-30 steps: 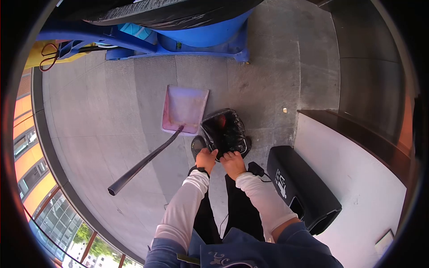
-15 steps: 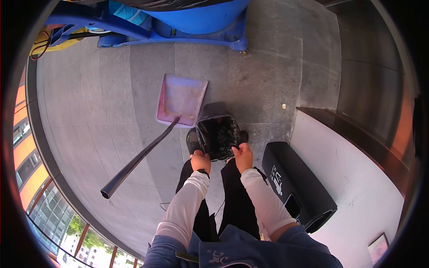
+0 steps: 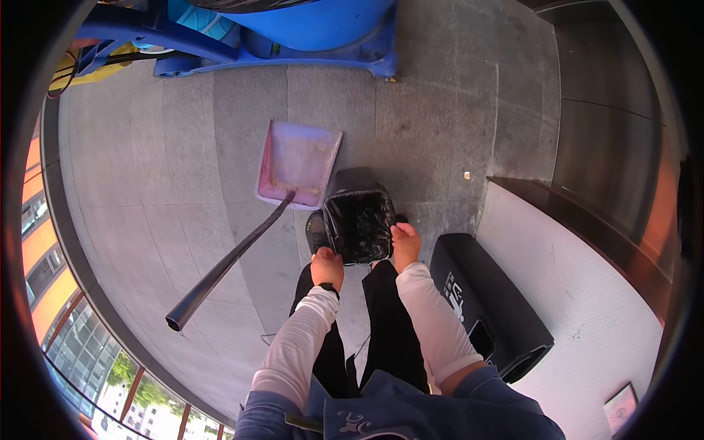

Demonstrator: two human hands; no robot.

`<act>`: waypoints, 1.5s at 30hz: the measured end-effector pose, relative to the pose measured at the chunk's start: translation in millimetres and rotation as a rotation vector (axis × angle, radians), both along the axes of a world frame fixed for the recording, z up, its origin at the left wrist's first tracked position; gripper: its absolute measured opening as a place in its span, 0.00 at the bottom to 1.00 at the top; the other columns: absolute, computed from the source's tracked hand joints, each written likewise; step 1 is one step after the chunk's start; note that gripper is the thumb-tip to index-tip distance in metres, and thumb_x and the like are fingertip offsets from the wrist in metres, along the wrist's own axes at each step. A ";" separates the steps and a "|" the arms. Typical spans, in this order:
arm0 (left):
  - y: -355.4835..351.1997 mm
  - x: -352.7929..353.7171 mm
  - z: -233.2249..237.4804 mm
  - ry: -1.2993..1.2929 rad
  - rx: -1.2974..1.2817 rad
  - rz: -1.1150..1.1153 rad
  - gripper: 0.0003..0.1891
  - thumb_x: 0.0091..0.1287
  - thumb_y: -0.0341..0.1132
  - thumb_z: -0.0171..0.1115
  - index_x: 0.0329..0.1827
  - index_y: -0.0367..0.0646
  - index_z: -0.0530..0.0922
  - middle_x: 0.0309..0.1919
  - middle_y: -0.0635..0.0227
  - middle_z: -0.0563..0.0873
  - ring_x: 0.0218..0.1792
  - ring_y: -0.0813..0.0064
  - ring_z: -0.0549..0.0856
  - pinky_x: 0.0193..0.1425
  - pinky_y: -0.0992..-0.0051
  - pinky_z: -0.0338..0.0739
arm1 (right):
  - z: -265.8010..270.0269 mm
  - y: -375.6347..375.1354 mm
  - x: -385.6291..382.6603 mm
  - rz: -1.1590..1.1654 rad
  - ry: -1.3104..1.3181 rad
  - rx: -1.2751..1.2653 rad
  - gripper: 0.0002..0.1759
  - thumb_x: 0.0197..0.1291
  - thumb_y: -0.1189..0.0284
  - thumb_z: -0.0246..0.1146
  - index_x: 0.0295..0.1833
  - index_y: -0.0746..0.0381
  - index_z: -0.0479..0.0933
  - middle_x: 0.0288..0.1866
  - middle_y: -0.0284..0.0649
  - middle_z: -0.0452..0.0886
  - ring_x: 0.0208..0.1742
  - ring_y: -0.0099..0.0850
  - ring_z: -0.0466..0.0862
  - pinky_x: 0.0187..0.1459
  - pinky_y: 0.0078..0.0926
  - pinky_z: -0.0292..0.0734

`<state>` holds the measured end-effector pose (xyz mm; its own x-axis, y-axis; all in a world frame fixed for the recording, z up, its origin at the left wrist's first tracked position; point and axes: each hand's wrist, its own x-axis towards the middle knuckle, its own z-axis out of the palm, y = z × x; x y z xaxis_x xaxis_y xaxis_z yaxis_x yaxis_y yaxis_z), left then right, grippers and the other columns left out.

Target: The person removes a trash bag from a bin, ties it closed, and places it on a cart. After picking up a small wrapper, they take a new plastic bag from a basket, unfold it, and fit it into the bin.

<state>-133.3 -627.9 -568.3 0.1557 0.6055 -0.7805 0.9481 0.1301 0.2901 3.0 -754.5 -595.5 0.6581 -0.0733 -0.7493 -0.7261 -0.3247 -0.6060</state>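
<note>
A small dark trash bin stands on the floor between my feet, lined with a black bag that folds over its rim. My left hand is closed at the bin's near left corner, gripping the bag's edge. At the right side of the rim, my right hand pinches the bag's edge between thumb and fingers. Just left of the bin lies a pinkish dustpan, its long dark handle slanting toward the lower left.
A black box-shaped case with white print lies by the white wall on my right. At the top is a blue wheeled cart. A small scrap lies on the tiled floor.
My right hand has moved from the near right corner up along the bin's right rim. My left hand has shifted slightly down and left. The bag's opening looks a little wider.
</note>
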 end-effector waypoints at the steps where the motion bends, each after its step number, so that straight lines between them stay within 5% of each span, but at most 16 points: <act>1: 0.3 -2.4 -3.6 -0.003 -0.009 0.002 0.10 0.53 0.33 0.65 0.33 0.39 0.75 0.30 0.55 0.82 0.36 0.54 0.81 0.45 0.64 0.74 | 0.2 -1.7 2.6 0.078 -0.004 -0.001 0.09 0.58 0.73 0.64 0.43 0.62 0.76 0.31 0.31 0.76 0.30 0.17 0.72 0.30 0.15 0.67; 7: 3.4 -6.2 -10.8 0.014 -0.039 -0.019 0.10 0.53 0.33 0.65 0.33 0.38 0.75 0.30 0.54 0.82 0.36 0.54 0.82 0.43 0.63 0.75 | 20.6 -8.0 6.9 0.010 0.008 0.010 0.05 0.63 0.75 0.56 0.44 0.61 0.72 0.34 0.32 0.75 0.31 0.19 0.73 0.30 0.17 0.69; 13: 0.2 -9.4 -9.2 -0.048 -0.090 0.103 0.10 0.55 0.34 0.63 0.31 0.36 0.74 0.30 0.54 0.81 0.33 0.56 0.83 0.40 0.64 0.76 | 7.5 -27.1 -3.3 0.431 -0.303 -0.146 0.06 0.60 0.79 0.56 0.43 0.63 0.70 0.33 0.34 0.74 0.34 0.23 0.75 0.34 0.19 0.71; 15: -2.8 -12.3 -9.6 -0.057 -0.040 0.055 0.09 0.57 0.34 0.61 0.32 0.36 0.74 0.29 0.56 0.81 0.32 0.58 0.84 0.39 0.64 0.77 | 6.5 -30.2 -5.3 0.344 -0.218 0.131 0.07 0.59 0.81 0.56 0.43 0.63 0.70 0.33 0.34 0.74 0.35 0.22 0.75 0.36 0.17 0.70; 18: -0.2 17.6 26.3 -0.170 -0.361 0.742 0.04 0.64 0.31 0.53 0.36 0.39 0.71 0.25 0.65 0.79 0.25 0.66 0.85 0.30 0.71 0.81 | 12.8 -33.6 -8.0 0.301 -0.113 0.250 0.07 0.57 0.83 0.56 0.41 0.63 0.70 0.31 0.32 0.73 0.35 0.20 0.74 0.38 0.15 0.69; 24: 27.6 39.0 47.5 -0.288 -0.809 1.145 0.09 0.68 0.36 0.50 0.41 0.40 0.71 0.34 0.62 0.80 0.40 0.61 0.85 0.42 0.65 0.82 | 39.8 -22.5 -1.4 0.294 0.166 0.347 0.04 0.58 0.78 0.59 0.37 0.62 0.71 0.27 0.27 0.71 0.30 0.17 0.72 0.35 0.16 0.69; 29: 52.0 57.0 69.5 -0.448 -0.856 0.839 0.22 0.69 0.50 0.48 0.55 0.40 0.69 0.44 0.63 0.81 0.49 0.65 0.80 0.55 0.68 0.73 | 36.2 -23.1 -11.3 0.032 0.288 0.456 0.06 0.59 0.76 0.60 0.32 0.60 0.69 0.26 0.29 0.72 0.27 0.19 0.74 0.31 0.18 0.70; 32: 45.5 55.0 77.0 -0.397 -0.722 0.687 0.24 0.69 0.52 0.48 0.57 0.41 0.69 0.44 0.64 0.81 0.47 0.69 0.80 0.52 0.70 0.73 | 51.6 -15.0 -14.5 0.016 0.294 0.429 0.07 0.59 0.80 0.58 0.32 0.59 0.67 0.26 0.31 0.73 0.26 0.21 0.75 0.31 0.18 0.72; 36: 15.4 34.0 68.4 -0.535 -0.311 -0.060 0.13 0.64 0.34 0.60 0.50 0.40 0.77 0.43 0.65 0.83 0.35 0.80 0.82 0.35 0.81 0.74 | 67.0 -8.8 -29.2 0.011 0.242 0.411 0.07 0.57 0.83 0.56 0.40 0.60 0.70 0.30 0.31 0.74 0.27 0.20 0.74 0.31 0.17 0.70; 37: 11.9 36.4 69.5 -0.633 -0.206 -0.221 0.15 0.58 0.26 0.61 0.49 0.38 0.78 0.45 0.62 0.82 0.31 0.79 0.83 0.30 0.83 0.75 | 70.7 -6.2 -30.4 -0.032 0.255 0.428 0.09 0.57 0.83 0.56 0.42 0.61 0.71 0.31 0.31 0.75 0.28 0.19 0.74 0.30 0.17 0.69; 41: -5.4 52.0 74.7 -0.631 -0.106 -0.431 0.19 0.55 0.28 0.63 0.52 0.39 0.76 0.49 0.57 0.81 0.40 0.63 0.83 0.43 0.71 0.77 | 81.1 -1.4 -27.5 -0.149 0.325 0.567 0.15 0.56 0.83 0.55 0.49 0.61 0.71 0.36 0.30 0.76 0.33 0.19 0.74 0.34 0.16 0.68; 45: -13.8 49.1 65.5 -0.473 0.203 -0.717 0.14 0.54 0.30 0.63 0.44 0.43 0.78 0.42 0.58 0.82 0.42 0.58 0.80 0.41 0.63 0.75 | 75.6 -6.9 -27.2 -0.179 0.399 0.568 0.14 0.57 0.82 0.55 0.50 0.59 0.72 0.38 0.30 0.76 0.36 0.20 0.74 0.39 0.18 0.70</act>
